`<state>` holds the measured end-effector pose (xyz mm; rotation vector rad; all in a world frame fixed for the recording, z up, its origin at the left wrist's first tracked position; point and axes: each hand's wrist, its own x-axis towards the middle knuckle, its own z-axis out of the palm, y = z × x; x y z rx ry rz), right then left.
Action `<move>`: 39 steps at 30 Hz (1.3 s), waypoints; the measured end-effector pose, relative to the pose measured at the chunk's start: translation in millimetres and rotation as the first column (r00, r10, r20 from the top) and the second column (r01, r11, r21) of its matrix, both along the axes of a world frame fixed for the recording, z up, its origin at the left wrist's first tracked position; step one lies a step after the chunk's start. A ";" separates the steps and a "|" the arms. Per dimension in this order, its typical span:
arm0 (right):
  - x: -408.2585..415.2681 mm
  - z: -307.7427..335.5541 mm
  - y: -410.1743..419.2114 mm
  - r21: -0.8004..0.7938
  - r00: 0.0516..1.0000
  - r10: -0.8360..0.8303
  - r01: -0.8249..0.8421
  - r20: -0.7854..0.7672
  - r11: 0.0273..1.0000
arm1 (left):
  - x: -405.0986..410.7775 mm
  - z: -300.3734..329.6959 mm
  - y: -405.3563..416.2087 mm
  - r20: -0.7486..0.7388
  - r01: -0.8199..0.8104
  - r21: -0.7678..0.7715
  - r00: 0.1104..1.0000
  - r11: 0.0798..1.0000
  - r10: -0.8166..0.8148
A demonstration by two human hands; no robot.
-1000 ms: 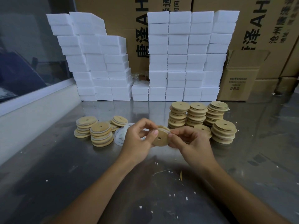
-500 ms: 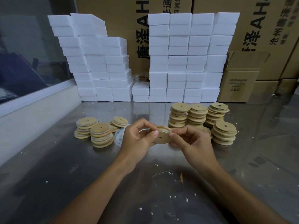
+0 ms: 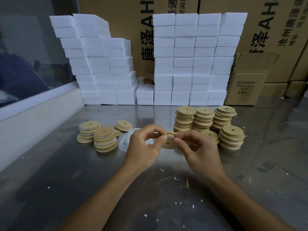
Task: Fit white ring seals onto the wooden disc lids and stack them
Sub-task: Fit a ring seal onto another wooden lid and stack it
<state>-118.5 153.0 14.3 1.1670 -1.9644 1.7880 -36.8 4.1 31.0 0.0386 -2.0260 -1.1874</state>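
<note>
Wooden disc lid point(image 3: 168, 143) held above surface point(image 3: 66, 172), pinched at opposite rims by left hand point(image 3: 143, 147) and right hand point(image 3: 198, 147). Likely light, stiff; white ring seal point(image 3: 171, 135) thin, stretchy — work it round the edge.

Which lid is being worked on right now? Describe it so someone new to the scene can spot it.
Start at the metal table in front of the wall of white foam blocks. Between the short lid stacks on the left and the taller stacks on the right, both hands meet. The wooden disc lid there is the only one off the table, held tilted on edge between left hand and right hand.
</note>
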 end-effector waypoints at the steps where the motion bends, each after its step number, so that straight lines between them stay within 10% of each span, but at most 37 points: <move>1: -0.2 0.2 -0.1 -0.001 1.000 0.009 -0.009 0.018 1.000 | -0.3 -0.8 -0.2 -0.004 0.000 -0.016 1.000 1.000 0.000; 9: 4.9 7.0 -0.8 -0.044 0.987 0.055 -0.049 0.152 0.998 | -1.4 -3.2 -0.1 -0.063 -0.010 0.030 0.998 1.000 0.011; 16: 3.3 6.9 -1.2 -0.076 0.973 0.111 -0.098 0.204 0.992 | -0.3 0.0 0.2 -0.014 0.138 0.585 0.987 0.799 -0.160; 29: 0.9 11.1 -0.7 -0.155 0.969 0.060 -0.023 0.241 0.988 | -3.5 -7.8 -11.1 0.162 0.068 0.037 0.984 0.997 -0.074; 39: -4.7 8.8 1.9 -0.155 0.953 -0.038 0.089 0.301 0.984 | 3.7 12.4 -35.5 0.126 -0.137 0.540 0.989 0.830 0.082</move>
